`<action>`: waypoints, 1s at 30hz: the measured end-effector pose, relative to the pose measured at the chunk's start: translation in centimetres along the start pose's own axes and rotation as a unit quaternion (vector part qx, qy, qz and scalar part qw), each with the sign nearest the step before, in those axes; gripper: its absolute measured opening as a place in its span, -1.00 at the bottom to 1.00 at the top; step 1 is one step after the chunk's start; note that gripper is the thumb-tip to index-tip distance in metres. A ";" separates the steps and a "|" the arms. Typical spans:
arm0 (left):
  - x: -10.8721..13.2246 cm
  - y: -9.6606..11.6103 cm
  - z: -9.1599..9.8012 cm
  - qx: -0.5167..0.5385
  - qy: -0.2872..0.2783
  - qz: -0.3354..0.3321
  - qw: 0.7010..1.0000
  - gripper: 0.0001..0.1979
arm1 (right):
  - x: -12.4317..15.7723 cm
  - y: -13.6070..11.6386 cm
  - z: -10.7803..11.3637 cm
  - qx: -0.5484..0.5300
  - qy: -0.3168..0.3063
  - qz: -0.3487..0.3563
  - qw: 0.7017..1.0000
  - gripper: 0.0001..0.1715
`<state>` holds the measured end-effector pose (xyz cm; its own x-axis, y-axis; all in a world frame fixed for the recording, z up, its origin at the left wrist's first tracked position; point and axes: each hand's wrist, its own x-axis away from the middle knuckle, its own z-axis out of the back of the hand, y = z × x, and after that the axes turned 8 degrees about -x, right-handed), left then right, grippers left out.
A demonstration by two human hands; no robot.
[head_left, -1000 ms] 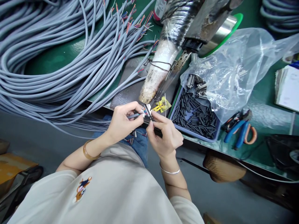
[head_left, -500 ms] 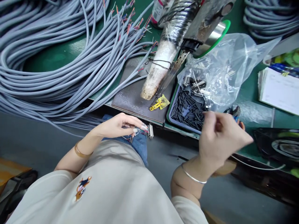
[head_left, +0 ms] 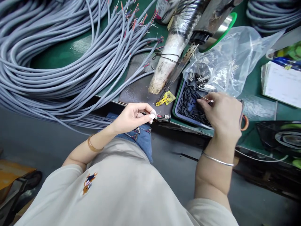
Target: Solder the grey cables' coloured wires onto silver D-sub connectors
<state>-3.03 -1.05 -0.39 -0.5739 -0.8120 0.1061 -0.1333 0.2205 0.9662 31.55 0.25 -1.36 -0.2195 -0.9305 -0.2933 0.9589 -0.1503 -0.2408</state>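
Pinching a small bunch of wires (head_left: 161,117) between thumb and forefinger, my left hand (head_left: 135,118) is near the front edge of the bench. On the end of those wires sits a small connector (head_left: 166,116), just beyond the fingertips, by the near edge of the dark plate (head_left: 131,91). From my seat, their long axis runs nearly level, left to right, and the connector end points right, toward the blue tray (head_left: 191,121). I can't make out whether it touches the plate. My right hand (head_left: 223,114) is down at the tray with its fingers bent, thumb at the black tubes (head_left: 188,100); from here I cannot tell whether it has gripped anything. The tubes lie at mixed angles. Past that hand, a clear bag (head_left: 225,62) spreads over the tray's far side, metal parts (head_left: 202,82) by its mouth. A yellow strip (head_left: 161,101) lies aslant on the plate, near the connector. Below my left hand, more connectors (head_left: 136,136) rest on the jeans (head_left: 145,144).
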 end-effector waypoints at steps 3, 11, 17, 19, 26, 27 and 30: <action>-0.4 -0.2 -0.2 0.008 0.021 0.026 0.999 -0.84 | 0.5 -0.3 0.1 0.042 -0.039 -0.012 0.998 -0.53; -0.9 -1.0 -1.3 -0.020 0.074 0.040 0.996 -0.87 | 5.9 -7.8 2.2 -0.328 0.264 0.000 0.907 -0.71; -0.8 -1.1 -1.7 -0.067 0.084 0.041 0.993 -0.86 | 9.0 -14.3 1.1 -0.530 0.055 -0.023 0.846 -0.79; -0.7 -1.3 -1.7 -0.077 0.084 0.037 0.993 -0.86 | 9.0 -14.5 0.5 -0.529 0.061 -0.032 0.846 -0.77; -0.6 -1.3 -1.9 -0.083 0.072 0.038 0.993 -0.87 | 8.8 -13.9 -0.1 -0.517 0.018 -0.041 0.855 -0.70; -0.6 -1.2 -1.9 -0.083 0.069 0.038 0.993 -0.87 | 8.9 -13.9 0.0 -0.517 0.008 -0.039 0.855 -0.71; -0.6 -1.0 -1.8 -0.080 0.068 0.034 0.994 -0.88 | 9.1 -14.1 0.3 -0.513 -0.020 -0.036 0.857 -0.75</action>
<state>-1.09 -1.74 -1.01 -0.4607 -0.8663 0.1930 0.0389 0.1975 0.9795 16.07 -6.15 -0.36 -0.2462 -0.9448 -0.2164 0.2744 0.1462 -0.9504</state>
